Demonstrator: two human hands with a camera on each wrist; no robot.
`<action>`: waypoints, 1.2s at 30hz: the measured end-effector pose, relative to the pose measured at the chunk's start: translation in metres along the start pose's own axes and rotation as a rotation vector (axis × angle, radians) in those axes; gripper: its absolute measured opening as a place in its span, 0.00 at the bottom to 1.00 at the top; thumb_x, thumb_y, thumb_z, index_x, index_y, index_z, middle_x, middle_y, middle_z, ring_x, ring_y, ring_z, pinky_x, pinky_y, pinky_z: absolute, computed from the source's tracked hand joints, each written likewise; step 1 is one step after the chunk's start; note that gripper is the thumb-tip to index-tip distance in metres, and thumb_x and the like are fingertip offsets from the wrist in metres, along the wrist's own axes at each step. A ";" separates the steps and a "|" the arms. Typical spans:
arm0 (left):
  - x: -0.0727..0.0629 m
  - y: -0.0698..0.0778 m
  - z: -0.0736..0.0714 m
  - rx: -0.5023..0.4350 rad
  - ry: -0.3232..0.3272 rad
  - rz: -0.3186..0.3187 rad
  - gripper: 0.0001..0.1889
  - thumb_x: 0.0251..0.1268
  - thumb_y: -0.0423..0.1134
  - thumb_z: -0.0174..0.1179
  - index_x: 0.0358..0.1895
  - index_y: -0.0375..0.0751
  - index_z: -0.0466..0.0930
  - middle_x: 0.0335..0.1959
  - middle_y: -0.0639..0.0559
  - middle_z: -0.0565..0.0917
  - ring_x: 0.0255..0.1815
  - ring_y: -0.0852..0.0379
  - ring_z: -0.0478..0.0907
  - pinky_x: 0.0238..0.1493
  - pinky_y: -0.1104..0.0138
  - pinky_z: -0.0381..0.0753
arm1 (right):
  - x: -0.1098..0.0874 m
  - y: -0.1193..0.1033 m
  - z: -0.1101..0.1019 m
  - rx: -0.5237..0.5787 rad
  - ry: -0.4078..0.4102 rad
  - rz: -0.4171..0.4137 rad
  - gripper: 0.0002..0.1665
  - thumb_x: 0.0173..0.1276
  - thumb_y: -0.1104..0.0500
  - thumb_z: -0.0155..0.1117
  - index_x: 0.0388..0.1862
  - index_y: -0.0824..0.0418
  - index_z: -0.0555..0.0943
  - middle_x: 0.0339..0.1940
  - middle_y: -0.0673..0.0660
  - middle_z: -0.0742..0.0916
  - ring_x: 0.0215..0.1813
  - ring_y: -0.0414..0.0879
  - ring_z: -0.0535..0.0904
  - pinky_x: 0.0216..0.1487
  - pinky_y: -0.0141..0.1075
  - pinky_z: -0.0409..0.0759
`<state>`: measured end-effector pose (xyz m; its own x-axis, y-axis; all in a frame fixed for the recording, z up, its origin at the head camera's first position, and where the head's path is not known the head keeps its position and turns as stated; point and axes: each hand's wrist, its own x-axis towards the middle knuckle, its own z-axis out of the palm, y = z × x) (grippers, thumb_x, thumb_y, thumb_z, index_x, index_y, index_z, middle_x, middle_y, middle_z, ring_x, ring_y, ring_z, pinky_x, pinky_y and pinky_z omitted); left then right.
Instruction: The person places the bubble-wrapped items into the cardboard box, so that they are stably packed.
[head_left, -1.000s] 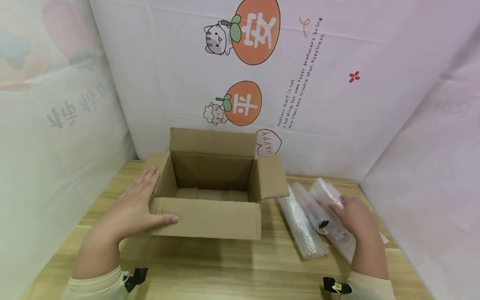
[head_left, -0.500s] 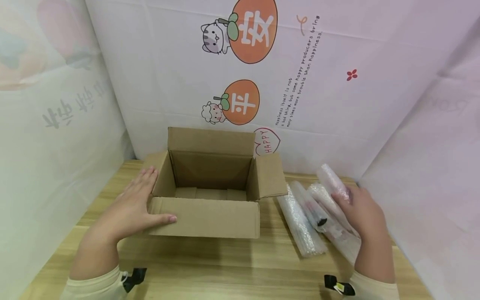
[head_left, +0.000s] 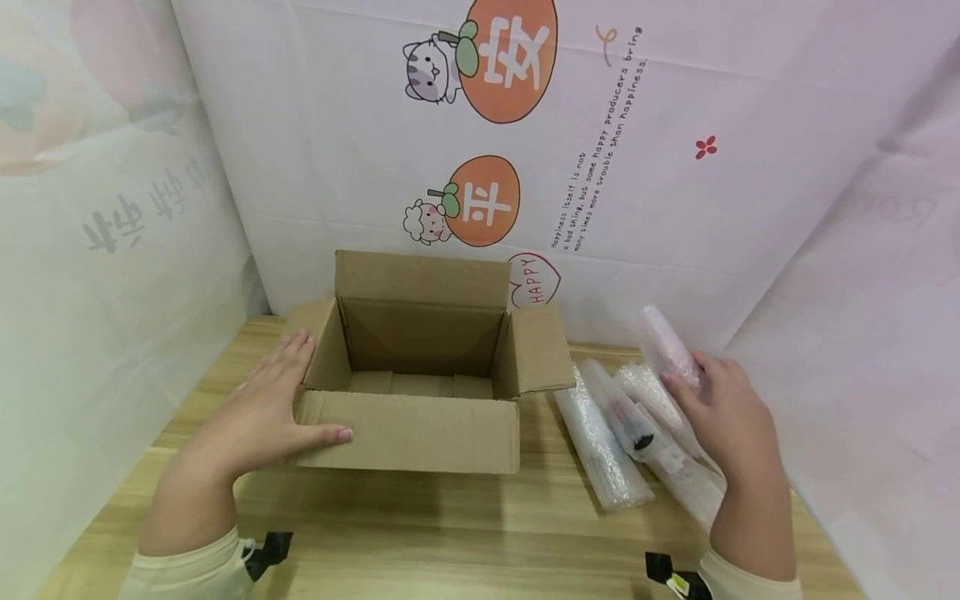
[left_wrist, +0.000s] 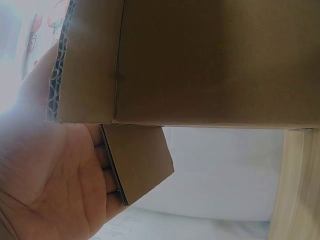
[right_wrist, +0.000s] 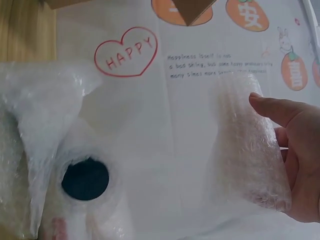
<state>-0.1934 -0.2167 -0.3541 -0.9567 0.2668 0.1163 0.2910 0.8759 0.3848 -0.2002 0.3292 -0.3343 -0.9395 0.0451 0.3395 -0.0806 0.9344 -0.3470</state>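
My right hand (head_left: 731,417) grips a bubble-wrapped item (head_left: 671,346) by its lower end, raised above the other wrapped pieces; in the right wrist view the thumb lies across the bubble wrap (right_wrist: 245,145). What is inside cannot be made out. An open cardboard box (head_left: 408,433) stands at the middle left with its flaps spread. My left hand (head_left: 258,408) rests on the box's left front corner, its thumb on the front flap. The left wrist view has the fingers behind the side flap (left_wrist: 140,160), fairly straight.
Several bubble-wrapped rolls lie right of the box: a long one (head_left: 603,442), one with a dark round end (head_left: 622,412) and others (head_left: 690,479) near the right forearm. Printed white sheeting (head_left: 637,208) rises behind and at both sides of the wooden table (head_left: 420,533).
My right hand has lifted the bubble-wrapped item up off the pile, tilting it more upright. The left hand and the box have kept their places.
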 end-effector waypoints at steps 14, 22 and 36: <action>0.001 -0.001 0.000 0.011 0.011 0.004 0.70 0.43 0.81 0.57 0.80 0.42 0.31 0.81 0.46 0.35 0.81 0.41 0.32 0.77 0.40 0.41 | 0.006 -0.054 -0.014 0.120 0.103 -0.201 0.35 0.71 0.43 0.61 0.70 0.59 0.71 0.57 0.64 0.78 0.54 0.60 0.74 0.46 0.61 0.71; 0.001 0.000 0.003 0.008 0.000 0.003 0.71 0.42 0.82 0.56 0.79 0.42 0.30 0.81 0.46 0.34 0.81 0.39 0.32 0.77 0.39 0.41 | 0.029 -0.082 -0.028 0.127 -0.010 -0.294 0.33 0.69 0.42 0.62 0.67 0.58 0.73 0.56 0.63 0.81 0.56 0.58 0.76 0.51 0.60 0.74; 0.001 -0.004 0.003 0.003 0.010 -0.004 0.71 0.42 0.82 0.57 0.80 0.42 0.31 0.81 0.47 0.34 0.81 0.40 0.32 0.76 0.38 0.42 | 0.077 -0.143 -0.052 0.142 -0.226 -0.443 0.29 0.68 0.40 0.62 0.65 0.47 0.76 0.52 0.51 0.84 0.50 0.46 0.77 0.54 0.47 0.75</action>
<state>-0.1957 -0.2184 -0.3581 -0.9579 0.2590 0.1237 0.2869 0.8781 0.3829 -0.2435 0.2177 -0.2136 -0.8522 -0.4364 0.2886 -0.5168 0.7885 -0.3335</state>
